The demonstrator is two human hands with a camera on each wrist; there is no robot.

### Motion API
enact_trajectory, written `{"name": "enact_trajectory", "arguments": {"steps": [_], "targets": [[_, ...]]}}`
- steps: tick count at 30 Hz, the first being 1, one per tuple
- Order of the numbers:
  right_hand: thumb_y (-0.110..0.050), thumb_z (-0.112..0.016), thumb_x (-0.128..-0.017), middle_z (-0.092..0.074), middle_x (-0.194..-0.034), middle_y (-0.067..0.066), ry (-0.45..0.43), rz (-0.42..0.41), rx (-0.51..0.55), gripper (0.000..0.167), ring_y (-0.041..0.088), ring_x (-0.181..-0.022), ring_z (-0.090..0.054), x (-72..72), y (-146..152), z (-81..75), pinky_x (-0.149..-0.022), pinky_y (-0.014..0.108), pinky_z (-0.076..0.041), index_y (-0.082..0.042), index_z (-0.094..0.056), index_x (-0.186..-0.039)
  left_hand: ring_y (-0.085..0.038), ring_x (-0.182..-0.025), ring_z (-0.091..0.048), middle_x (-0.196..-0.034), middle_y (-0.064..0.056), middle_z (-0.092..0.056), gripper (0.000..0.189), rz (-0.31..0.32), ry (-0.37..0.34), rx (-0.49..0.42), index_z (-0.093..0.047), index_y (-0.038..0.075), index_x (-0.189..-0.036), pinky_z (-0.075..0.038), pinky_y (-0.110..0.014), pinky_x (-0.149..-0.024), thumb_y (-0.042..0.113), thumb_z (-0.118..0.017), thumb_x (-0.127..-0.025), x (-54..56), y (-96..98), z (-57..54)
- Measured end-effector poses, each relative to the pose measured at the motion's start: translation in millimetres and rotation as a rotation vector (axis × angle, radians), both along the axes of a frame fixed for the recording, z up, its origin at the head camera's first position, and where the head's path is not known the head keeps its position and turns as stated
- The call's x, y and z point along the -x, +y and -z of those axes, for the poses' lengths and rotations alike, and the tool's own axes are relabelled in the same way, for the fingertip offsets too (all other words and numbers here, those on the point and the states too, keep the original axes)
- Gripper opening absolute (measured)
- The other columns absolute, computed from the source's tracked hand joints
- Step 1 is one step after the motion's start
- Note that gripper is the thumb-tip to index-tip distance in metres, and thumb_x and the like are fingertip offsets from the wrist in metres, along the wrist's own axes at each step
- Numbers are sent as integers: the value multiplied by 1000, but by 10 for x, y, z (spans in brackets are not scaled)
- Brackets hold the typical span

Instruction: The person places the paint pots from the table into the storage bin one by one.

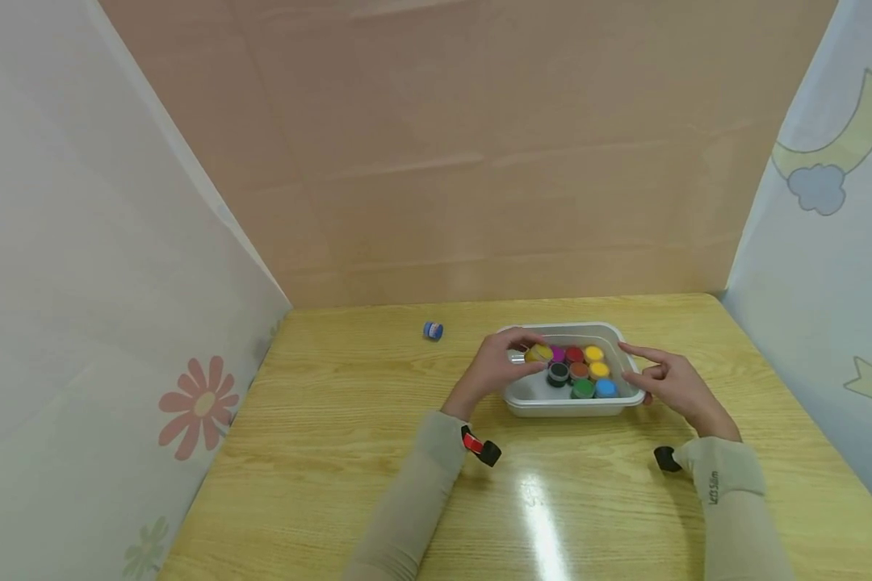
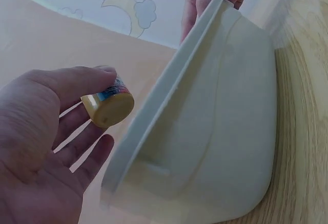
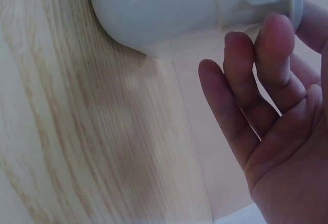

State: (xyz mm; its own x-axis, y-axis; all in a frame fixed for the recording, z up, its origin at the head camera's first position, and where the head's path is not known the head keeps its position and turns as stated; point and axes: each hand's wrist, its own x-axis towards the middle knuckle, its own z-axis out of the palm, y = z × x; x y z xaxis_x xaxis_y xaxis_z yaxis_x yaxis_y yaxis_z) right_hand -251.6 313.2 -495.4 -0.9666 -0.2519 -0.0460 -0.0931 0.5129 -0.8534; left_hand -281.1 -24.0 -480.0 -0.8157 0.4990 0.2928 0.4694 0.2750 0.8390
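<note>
My left hand pinches a small paint jar with yellow-ochre paint between thumb and fingers, over the left end of a white plastic tub. In the left wrist view, the jar is tilted, with a printed label round its side, and sits beside the tub's rim. My right hand holds the tub's right end by the rim. The right wrist view has its fingertips at the tub's outer wall. Several paint jars in red, purple, black, brown, yellow, green and blue stand together in the tub.
A single blue paint jar lies on the wooden table, left of the tub and toward the back. A brown paper-covered wall rises behind the table. Pale patterned walls stand at both sides.
</note>
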Motion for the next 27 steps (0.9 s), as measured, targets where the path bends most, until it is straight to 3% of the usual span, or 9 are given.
{"name": "enact_trajectory", "arguments": {"steps": [5,16,21,27], "targets": [[-27,-69,-101,-56,-55,15,-3,3,8,63,33,-54,-58,-6,-2,-9,-46,35,-37,-4,-45,-155,-6,-104,-64,-123,-1,-73,35,26,70,78,-72,7,-126,-57,-43,-98,17,-80,-93,19,84,-8],[-27,-69,-101,-57,-55,15,1,4,-3,64,33,-55,-59,-7,0,-6,-47,36,-36,-4,-45,-155,-1,-100,-61,-122,4,-71,34,80,80,210,-72,15,-125,-51,-11,-87,15,-80,-92,66,261,42],[-30,-69,-101,-57,-57,18,10,-1,-10,64,35,-56,-60,-3,-3,4,-48,36,-38,-5,-46,-155,-1,-99,-60,-119,6,-71,35,106,108,303,-72,17,-124,-49,-8,-84,15,-82,-91,88,313,35],[-30,-69,-102,-57,-57,19,12,-3,-12,64,34,-57,-61,2,-11,5,-50,37,-42,-5,-45,-155,-2,-99,-59,-122,7,-71,38,131,79,374,-71,14,-127,-50,-9,-84,15,-82,-90,91,348,14]]}}
